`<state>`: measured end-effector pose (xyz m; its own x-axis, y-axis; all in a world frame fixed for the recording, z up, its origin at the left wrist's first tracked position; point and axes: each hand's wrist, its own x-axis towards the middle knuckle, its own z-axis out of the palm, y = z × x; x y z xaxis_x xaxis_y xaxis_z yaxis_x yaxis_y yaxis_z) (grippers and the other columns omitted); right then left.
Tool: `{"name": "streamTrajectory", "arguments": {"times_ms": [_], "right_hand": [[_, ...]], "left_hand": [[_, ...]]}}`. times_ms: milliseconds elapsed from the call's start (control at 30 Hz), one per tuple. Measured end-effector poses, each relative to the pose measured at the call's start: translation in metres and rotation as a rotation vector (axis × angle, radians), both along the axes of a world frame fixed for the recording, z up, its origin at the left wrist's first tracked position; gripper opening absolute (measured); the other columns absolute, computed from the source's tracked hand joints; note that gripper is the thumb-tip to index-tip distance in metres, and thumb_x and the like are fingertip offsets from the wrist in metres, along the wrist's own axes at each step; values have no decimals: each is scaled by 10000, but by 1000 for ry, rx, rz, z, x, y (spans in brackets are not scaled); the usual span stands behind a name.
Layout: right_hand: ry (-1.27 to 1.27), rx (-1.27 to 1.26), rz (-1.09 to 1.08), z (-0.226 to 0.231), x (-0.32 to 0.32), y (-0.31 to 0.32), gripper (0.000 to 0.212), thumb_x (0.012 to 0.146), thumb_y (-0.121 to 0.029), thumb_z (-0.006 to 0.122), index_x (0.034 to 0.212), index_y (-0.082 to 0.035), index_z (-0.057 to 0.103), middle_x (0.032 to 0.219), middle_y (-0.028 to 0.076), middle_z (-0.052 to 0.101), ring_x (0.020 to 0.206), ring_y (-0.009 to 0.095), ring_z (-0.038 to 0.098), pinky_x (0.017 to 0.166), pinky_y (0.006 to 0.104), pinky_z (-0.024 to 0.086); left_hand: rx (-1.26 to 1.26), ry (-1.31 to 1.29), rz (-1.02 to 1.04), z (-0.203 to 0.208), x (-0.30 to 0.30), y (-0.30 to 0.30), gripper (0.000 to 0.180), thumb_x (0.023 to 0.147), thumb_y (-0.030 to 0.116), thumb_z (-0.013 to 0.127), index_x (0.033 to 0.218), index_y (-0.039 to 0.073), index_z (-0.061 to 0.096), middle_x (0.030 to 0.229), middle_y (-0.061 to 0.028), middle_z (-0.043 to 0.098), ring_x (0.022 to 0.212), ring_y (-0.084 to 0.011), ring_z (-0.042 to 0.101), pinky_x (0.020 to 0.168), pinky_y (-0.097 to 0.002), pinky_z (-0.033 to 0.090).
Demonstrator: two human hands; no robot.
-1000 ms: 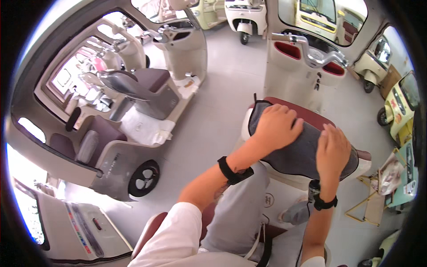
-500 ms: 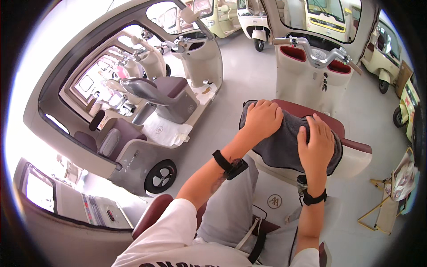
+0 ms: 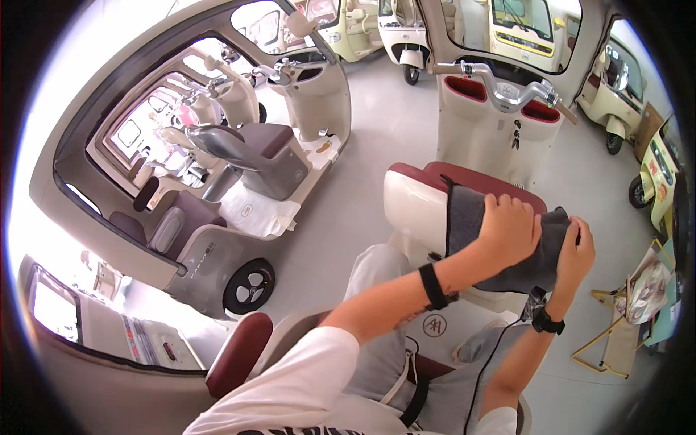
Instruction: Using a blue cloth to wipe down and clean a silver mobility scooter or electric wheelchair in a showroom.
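Observation:
A dark grey cloth [image 3: 464, 221] lies draped over the back of a maroon and cream vehicle seat [image 3: 417, 206] in front of me. My left hand [image 3: 510, 228] presses on the middle of the cloth, fingers bent and closed over its upper part. At the right end of the cloth, my right hand [image 3: 575, 254] has its fingers curled round the bunched edge. The cloth's left border hangs down the cream shell, which shows bare to its left. Black bands circle both wrists.
Beyond the seat stand silver handlebars [image 3: 507, 94] on a cream front panel with red pockets. To the left is another cabin vehicle with a grey seat [image 3: 250, 156]. A folding stool [image 3: 616, 333] holding a plastic bag stands at right. Several small vehicles line the back.
Both hands have shifted right, the left one farther. The cloth has moved right with them and bunched up, baring the left part of the seat back. My fingers have curled more.

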<state>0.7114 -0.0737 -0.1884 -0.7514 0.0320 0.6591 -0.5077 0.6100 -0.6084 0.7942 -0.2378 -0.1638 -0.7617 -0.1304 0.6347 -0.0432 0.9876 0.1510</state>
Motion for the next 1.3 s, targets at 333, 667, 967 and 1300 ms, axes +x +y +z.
{"name": "streamTrajectory", "arguments": {"times_ms": [333, 667, 967, 1300], "right_hand": [[-3, 395, -91, 5, 6, -12, 306, 973, -272, 497, 1014, -33, 683, 995, 150, 693, 951, 365, 621, 883, 462, 463], [192, 498, -104, 5, 45, -78, 306, 1012, -268, 442, 1009, -23, 626, 982, 163, 680, 930, 380, 617, 854, 498, 451], [113, 804, -56, 33, 113, -228, 253, 1001, -290, 507, 895, -89, 618, 888, 104, 683, 865, 312, 669, 791, 476, 482], [517, 550, 320, 21, 117, -225, 351, 941, -318, 596, 1160, -43, 612, 1034, 100, 657, 988, 285, 618, 877, 445, 437]], "left_hand": [[109, 159, -83, -5, 4, 4, 386, 912, 404, 544, 859, 35, 643, 809, -123, 604, 833, -293, 550, 827, -481, 374], [186, 337, -313, -13, 32, -62, 284, 858, 315, 554, 937, 53, 633, 899, -122, 598, 934, -297, 545, 885, -465, 376], [185, 391, -378, -49, 73, -186, 449, 870, 227, 522, 1260, 21, 603, 1282, -129, 614, 1249, -295, 537, 1059, -443, 378], [341, 455, -381, -56, 77, -215, 362, 850, 71, 489, 1166, -32, 633, 1246, -210, 645, 1204, -397, 577, 1049, -480, 430]]}}
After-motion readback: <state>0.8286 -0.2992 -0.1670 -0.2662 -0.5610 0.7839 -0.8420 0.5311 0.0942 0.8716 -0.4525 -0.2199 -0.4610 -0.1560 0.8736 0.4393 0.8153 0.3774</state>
